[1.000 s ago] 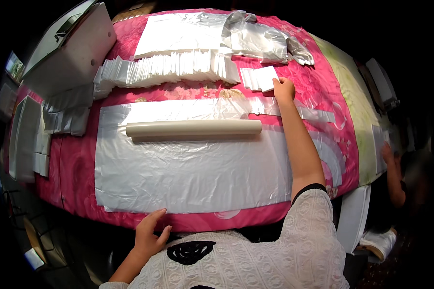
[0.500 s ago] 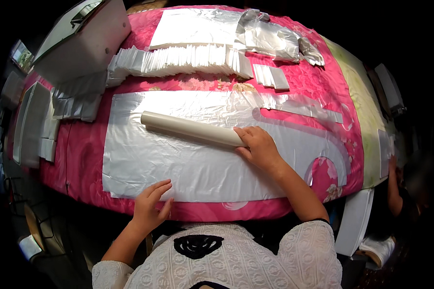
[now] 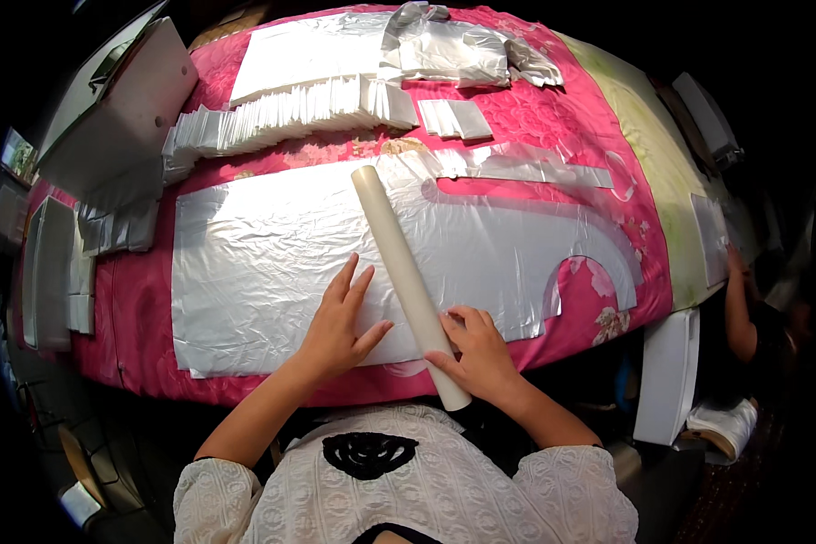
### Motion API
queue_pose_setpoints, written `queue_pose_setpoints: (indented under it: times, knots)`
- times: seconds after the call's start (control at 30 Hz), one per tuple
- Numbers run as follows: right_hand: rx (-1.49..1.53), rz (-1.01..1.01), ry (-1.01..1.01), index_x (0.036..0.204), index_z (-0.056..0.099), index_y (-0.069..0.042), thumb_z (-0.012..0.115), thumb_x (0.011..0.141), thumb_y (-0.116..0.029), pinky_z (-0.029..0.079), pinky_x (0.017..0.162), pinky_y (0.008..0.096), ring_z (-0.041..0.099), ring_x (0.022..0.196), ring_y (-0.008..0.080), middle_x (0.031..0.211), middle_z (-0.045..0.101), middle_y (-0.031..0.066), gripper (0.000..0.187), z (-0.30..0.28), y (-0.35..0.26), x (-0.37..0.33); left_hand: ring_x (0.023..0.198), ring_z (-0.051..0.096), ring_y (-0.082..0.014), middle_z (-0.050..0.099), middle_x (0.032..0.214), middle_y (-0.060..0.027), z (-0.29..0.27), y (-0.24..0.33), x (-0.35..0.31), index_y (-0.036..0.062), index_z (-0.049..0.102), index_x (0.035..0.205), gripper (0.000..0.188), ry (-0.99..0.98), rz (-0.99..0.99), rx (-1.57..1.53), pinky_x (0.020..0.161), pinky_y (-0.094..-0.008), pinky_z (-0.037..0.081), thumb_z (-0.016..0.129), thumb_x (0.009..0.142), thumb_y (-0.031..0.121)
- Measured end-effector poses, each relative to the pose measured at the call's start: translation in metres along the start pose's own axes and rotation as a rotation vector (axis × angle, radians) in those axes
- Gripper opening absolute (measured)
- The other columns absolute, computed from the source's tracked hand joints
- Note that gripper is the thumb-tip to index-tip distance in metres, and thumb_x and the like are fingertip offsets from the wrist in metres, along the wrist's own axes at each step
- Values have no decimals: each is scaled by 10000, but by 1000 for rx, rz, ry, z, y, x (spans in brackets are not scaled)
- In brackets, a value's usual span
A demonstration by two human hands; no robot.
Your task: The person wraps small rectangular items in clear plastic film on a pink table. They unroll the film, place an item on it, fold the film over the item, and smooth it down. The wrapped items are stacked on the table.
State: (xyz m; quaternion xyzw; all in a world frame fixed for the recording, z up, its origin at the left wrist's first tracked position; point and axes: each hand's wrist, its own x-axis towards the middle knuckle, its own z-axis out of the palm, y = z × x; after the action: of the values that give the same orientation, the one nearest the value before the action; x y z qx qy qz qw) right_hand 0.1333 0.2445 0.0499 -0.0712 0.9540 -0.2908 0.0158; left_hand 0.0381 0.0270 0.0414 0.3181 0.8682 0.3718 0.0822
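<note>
A pale off-white pipe [image 3: 394, 245] lies slantwise over a shiny silvery-white plastic sheet [image 3: 254, 281], its near end jutting past the table's front edge. My right hand [image 3: 480, 354] has its fingers and thumb round the pipe close to that near end. Just left of the pipe, my left hand [image 3: 335, 326] hovers over or rests on the sheet, fingers spread and holding nothing. The sheet is smooth in parts and creased in others. Its right side has a curved cut-out and a long strap-like strip [image 3: 526, 168].
A long row of folded white packets [image 3: 290, 122] and a smaller group [image 3: 455, 119] lie behind the sheet. More plastic sheeting [image 3: 308, 54] is at the back. White boxes [image 3: 127, 118] stand left, on pink floral cloth [image 3: 140, 299]. Another person's arm [image 3: 740, 313] reaches in at right.
The pipe has swung from lying crosswise to slanting toward me, its near end now past the table edge. My right hand has come nearer me; my left has moved right and forward.
</note>
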Motion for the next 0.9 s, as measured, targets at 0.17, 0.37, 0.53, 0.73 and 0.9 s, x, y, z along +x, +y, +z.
queue_pose_setpoints:
  times: [0.17,0.37,0.53,0.73,0.9]
  knots:
    - [-200,-75,77,1315,402,-7,505,885,-347,227,1076,410,263,1319,326,1411,310,183,558,7,63,23,1342,88,-470,35,1445,-323,53,8,21,-11,206,1398,873,23,121,63,1086,-477,160,628,753,399]
    - [-380,281,369,1304,397,43,448,898,-241,241,1076,395,312,1303,327,1386,359,203,497,-67,211,24,1346,88,-458,42,1454,-304,54,22,23,-10,231,1390,851,-3,97,144,1088,-476,155,633,741,366]
    - [-425,497,604,1169,559,14,452,890,-193,339,1021,355,463,1192,305,1246,520,184,364,-114,285,-19,1347,86,-456,55,1456,-297,57,26,26,-7,247,1386,830,8,114,141,1089,-476,153,626,743,355]
    - [-456,437,756,832,638,-26,634,745,-135,455,821,373,589,949,298,1029,638,105,140,-121,257,-18,1347,81,-456,61,1458,-292,58,29,29,-4,265,1382,817,7,122,161,1090,-478,148,620,743,360]
    - [-430,157,870,707,539,-46,697,655,-56,471,648,354,606,720,268,759,624,73,167,-113,183,2,1328,152,-432,119,1444,-281,55,35,30,0,303,1361,730,38,175,119,1073,-466,199,620,765,278]
